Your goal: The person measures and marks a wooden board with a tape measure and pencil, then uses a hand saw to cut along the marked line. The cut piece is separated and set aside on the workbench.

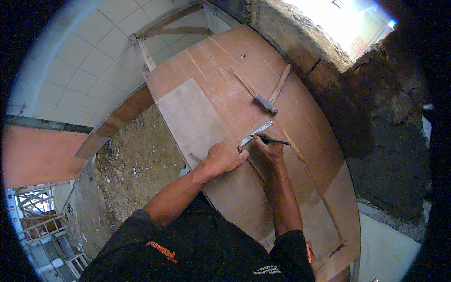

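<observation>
Holding a slim black pen point(276, 140) between thumb and fingers, the right hand point(269, 151) is bringing its tip to the upper edge of a silver graduated ruler point(257, 133). The left hand point(227, 157) is lying at the ruler's near end, beside a small red-and-black part, with its fingers curling narrowly; I cannot tell whether it is gripping the metal or only pressing on it. The ruler is lying slantwise on a reddish-brown plywood sheet point(300, 117), between the two hands and rising toward the right. Beyond its far end, a hammer point(267, 104) is resting with its dark steel head toward the ruler and its wooden handle pointing away. A thin wooden stick point(242, 82) is lying to the left of that handle, its nearer end meeting the hammer head. A paler rectangular panel point(190, 110) is covering part of the plywood's left side. Bare earth point(136, 160) is showing past the left edge, square wall tiles point(87, 70) are standing at upper left, and a rough dark wall point(385, 141) is running along the right
</observation>
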{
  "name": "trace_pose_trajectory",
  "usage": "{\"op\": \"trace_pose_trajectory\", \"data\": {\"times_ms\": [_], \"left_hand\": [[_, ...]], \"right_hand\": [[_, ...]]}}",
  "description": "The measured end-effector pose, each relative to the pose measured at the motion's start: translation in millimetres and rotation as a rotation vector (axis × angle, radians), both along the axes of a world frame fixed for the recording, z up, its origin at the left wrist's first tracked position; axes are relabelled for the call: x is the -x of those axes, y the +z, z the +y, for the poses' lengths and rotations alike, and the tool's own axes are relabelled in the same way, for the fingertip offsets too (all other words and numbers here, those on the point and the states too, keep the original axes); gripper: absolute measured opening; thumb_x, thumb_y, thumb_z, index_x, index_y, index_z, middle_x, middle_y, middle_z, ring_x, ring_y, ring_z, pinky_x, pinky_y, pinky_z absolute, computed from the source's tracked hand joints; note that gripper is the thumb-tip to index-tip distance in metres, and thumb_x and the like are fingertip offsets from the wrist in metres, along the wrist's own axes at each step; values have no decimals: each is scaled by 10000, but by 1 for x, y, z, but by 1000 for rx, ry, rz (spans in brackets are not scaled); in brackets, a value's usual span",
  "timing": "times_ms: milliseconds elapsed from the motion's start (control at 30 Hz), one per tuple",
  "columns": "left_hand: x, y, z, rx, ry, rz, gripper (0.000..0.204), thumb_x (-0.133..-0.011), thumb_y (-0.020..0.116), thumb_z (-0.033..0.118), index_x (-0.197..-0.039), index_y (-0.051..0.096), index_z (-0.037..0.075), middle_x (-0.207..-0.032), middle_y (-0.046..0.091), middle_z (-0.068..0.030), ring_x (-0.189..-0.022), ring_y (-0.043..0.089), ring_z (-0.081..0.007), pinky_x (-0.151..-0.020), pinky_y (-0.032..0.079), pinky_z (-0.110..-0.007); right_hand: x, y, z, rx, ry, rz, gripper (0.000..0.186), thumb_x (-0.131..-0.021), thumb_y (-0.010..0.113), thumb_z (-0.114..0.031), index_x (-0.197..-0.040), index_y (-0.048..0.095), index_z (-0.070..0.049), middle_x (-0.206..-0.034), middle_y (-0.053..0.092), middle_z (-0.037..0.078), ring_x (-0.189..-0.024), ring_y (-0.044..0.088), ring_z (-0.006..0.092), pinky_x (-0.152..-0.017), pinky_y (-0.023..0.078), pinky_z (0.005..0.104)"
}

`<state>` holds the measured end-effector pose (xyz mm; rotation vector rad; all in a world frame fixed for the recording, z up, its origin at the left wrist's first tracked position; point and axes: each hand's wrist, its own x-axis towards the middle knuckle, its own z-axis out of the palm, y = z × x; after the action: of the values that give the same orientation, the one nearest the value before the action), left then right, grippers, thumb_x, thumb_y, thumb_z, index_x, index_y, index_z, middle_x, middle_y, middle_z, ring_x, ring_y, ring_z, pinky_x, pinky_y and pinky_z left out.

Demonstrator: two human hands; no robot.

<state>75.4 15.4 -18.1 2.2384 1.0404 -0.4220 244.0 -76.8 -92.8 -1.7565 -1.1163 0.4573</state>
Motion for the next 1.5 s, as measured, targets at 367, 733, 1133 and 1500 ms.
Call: {"op": "trace_pose_trajectory", "data": {"times_ms": [367,733,1133,1500], "left_hand": [[0,10,-2,41,44,-68,493,-864,585,443,-1059,693,3,-1104,664,-297,-1033,650,-483,-903,525,-532],[2,-3,-1,-1,-23,-104,526,-884,555,458,-1118,680,3,-1117,659,-289,-1036,650,-475,-916,519,-533],[1,-4,0,-23,-46,-55,434,-900,565,460,-1094,648,80,-1074,676,-223,-1020,649,-431,-864,527,-523],[0,1,-2,-38,-29,-123,455,-868,573,425,-1015,701,14,-1010,686,-278,-961,671,-462,-858,535,-535]], "right_hand": [[5,1,0,6,-24,-23,155,-803,687,-120,-854,741,16,-739,714,148,-679,702,247,-650,545,368],[2,-6,-2,-15,-8,-44,184,-835,683,-192,-913,760,-44,-815,734,159,-731,721,308,-675,560,401],[3,-9,-2,40,-3,-13,186,-851,702,-151,-925,758,9,-787,736,137,-719,717,227,-669,551,344],[7,-7,-3,-10,-8,39,207,-847,708,-163,-934,749,21,-804,737,152,-726,714,227,-676,546,350]]}}
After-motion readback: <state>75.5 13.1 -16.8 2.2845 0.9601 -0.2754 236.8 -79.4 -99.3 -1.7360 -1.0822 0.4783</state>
